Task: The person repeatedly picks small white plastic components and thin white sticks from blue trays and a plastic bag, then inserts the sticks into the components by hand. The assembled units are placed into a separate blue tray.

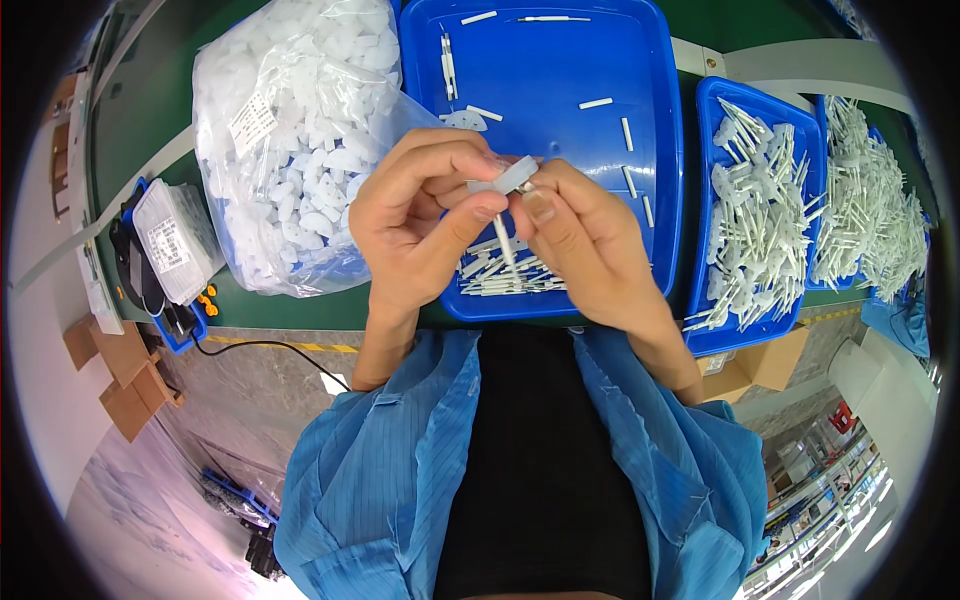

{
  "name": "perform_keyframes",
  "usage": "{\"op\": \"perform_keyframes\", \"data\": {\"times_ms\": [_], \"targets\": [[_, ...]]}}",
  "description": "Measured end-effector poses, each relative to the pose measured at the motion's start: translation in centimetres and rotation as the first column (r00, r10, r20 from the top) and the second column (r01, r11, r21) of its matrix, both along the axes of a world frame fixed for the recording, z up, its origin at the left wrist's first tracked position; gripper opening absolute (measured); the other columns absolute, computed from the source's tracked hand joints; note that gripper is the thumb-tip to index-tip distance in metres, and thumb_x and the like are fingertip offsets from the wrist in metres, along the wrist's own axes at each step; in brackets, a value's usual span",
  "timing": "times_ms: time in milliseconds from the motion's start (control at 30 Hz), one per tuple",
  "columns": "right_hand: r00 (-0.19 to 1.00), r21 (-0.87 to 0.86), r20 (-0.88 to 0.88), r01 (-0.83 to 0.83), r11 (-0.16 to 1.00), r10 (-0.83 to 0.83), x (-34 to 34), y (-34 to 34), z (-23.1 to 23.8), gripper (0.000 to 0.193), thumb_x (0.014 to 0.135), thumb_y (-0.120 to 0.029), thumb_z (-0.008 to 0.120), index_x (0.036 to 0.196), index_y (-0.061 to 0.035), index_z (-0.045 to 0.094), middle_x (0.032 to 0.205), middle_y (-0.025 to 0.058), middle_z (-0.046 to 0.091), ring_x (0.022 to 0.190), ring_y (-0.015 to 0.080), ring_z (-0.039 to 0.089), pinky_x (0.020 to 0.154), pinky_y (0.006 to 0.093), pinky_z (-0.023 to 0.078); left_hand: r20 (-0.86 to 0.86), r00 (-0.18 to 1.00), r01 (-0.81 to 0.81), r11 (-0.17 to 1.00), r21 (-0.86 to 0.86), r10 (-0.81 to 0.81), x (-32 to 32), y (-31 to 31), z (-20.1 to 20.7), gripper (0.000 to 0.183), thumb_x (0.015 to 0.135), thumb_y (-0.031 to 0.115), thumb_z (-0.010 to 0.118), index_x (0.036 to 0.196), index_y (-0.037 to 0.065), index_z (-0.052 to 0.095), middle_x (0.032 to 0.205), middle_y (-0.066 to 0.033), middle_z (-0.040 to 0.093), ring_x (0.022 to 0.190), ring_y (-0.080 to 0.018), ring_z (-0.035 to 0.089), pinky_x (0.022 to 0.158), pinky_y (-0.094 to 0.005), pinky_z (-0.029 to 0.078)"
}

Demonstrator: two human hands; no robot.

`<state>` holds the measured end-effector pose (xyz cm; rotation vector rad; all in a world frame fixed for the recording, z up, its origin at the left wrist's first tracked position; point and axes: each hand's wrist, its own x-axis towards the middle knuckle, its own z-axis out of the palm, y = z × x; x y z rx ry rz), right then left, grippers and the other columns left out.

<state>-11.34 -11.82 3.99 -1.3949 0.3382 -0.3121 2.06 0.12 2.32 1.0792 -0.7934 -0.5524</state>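
Above the near part of a blue tray (pixel 560 90), my two hands meet around a small translucent white plastic piece (pixel 517 174). My left hand (pixel 420 215) is closed, its thumb and forefinger pinching the piece's left side. A thin white rod (pixel 504 240) slants down from beneath the piece, close to my left thumb. At the piece's right end my right hand (pixel 590 240) is closed in a pinch, with a small shiny tip by its thumb; exactly how the parts join is hidden by my fingers. Below my hands lie several white rods (pixel 510 283) in the tray.
A clear bag (pixel 310 160) full of curved white pieces stands on the left. To the right, a blue bin (pixel 708 210) holds rods with white pieces on them; more such rods (pixel 870 200) pile up beyond. Far left are a clear plastic box (pixel 175 240) and a black cable (pixel 270 343).
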Motion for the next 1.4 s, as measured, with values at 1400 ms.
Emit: {"op": "perform_keyframes", "data": {"times_ms": [1400], "targets": [[0.921,-0.851,-0.384,-0.382,0.361,0.07,-4.3,-0.2,-1.5,0.014,0.079,-0.002,0.067,0.093,0.0003,0.063,0.091,0.01,0.061,0.085,0.0263,0.062,0.078,0.0359,0.053,0.17,0.985,-0.048,0.996,0.069,0.035,0.0,0.0,-0.5,0.031,0.078,-0.01,0.076,0.107,-0.009,0.066,0.107,-0.0185,0.064,0.095,-0.0258,0.071,0.078,-0.0305,0.061]]}}
